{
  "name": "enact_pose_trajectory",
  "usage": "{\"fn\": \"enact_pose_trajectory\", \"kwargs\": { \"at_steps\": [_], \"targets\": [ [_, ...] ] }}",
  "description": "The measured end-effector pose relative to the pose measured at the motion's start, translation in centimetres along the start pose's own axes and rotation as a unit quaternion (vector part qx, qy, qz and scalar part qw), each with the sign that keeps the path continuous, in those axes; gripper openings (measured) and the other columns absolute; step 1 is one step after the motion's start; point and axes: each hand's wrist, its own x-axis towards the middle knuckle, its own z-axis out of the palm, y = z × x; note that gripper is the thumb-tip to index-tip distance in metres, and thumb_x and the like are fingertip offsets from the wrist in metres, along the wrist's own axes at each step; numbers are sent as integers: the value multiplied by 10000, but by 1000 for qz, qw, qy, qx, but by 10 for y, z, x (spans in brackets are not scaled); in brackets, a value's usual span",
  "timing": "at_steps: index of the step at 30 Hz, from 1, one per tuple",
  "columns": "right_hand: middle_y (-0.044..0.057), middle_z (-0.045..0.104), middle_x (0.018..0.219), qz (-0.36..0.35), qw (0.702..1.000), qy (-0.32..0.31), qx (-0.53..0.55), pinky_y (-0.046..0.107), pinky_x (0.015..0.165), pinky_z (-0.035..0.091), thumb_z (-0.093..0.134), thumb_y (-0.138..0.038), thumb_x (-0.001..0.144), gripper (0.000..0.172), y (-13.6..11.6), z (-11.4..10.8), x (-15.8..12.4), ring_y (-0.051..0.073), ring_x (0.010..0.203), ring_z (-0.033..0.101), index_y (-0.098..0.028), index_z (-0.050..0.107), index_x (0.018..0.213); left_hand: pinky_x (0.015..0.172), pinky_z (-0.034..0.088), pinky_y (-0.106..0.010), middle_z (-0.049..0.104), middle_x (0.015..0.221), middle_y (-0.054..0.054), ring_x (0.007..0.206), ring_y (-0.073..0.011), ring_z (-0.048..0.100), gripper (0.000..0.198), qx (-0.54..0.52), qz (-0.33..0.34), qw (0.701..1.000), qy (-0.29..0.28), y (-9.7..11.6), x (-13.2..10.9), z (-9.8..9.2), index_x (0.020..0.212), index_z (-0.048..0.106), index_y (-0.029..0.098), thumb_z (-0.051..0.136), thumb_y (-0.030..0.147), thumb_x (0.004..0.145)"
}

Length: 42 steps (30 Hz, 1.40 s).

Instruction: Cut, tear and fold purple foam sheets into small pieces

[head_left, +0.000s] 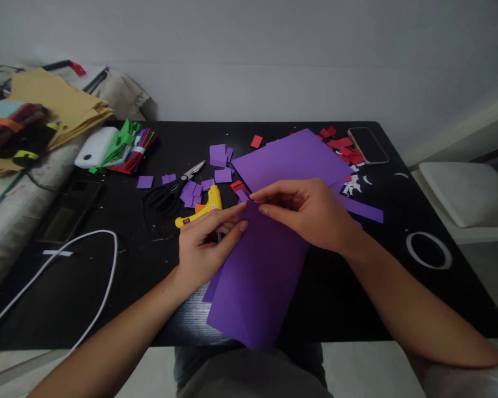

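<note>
A large purple paper sheet [259, 271] hangs at a slant from my two hands, its lower end reaching past the table's front edge. My left hand [209, 237] pinches its upper left edge between thumb and fingers. At the top edge, close by, my right hand [311, 213] has thumb and forefinger brought together on the paper; a small purple strip shows between the fingertips. Just behind my left hand lies a yellow glue gun [209, 207]. Another purple sheet [294, 157] lies flat beyond my right hand.
Black-handled scissors [170, 190] and purple paper squares [218, 155] lie left of centre. Red scraps [344, 146], a phone [367, 145] and a white tape ring [429, 250] are on the right. A white cable [115, 249] loops at left, near bundled coloured paper [128, 146].
</note>
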Motion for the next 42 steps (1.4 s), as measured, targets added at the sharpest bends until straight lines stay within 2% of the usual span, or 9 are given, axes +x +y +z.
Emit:
{"fn": "enact_pose_trajectory", "kwargs": {
  "at_steps": [17,27,30,33,38,42],
  "targets": [
    [4,828,1024,-20,999,16,-22,345,888,627,748,-236,892,176,-4,3,-3,216,975,777,-280,835,1038,625,575,-193,777,836,-8,658,-88,674,408,9,52,999,1,2,2,-2,1240,771,275,775,111,866],
    [5,827,1031,-20,1000,11,-16,333,881,624,764,-253,888,174,-3,2,-4,215,984,775,-285,840,1042,620,562,-207,780,821,-8,647,-95,668,368,8,61,998,-2,6,5,-3,1203,786,264,766,119,866],
    [10,827,1032,-17,1000,8,-14,341,882,625,762,-262,888,171,-3,2,-3,218,979,775,-282,841,1039,621,551,-219,779,840,-24,662,-105,669,278,-22,15,1000,-9,8,4,-5,1169,795,239,732,174,905],
    [13,829,1015,-7,1000,1,-13,341,880,626,768,-268,879,166,-3,3,-2,220,964,778,-274,843,1028,569,522,-222,755,788,-26,624,-113,645,213,-72,-73,995,3,7,5,-6,1118,796,211,714,267,930],
    [11,832,984,-2,1000,-20,2,347,874,634,788,-284,857,168,-1,3,-2,223,946,782,-276,844,1015,535,517,-241,680,658,-13,566,-127,607,215,-217,-220,950,-48,-3,11,-4,906,781,193,770,407,885],
    [11,830,972,0,999,-33,9,348,887,632,788,-277,854,155,0,3,-2,216,938,782,-266,841,1000,526,507,-237,650,632,-5,546,-116,581,255,-259,-248,931,-67,-9,12,-4,823,750,189,805,436,851]
  ]
}}
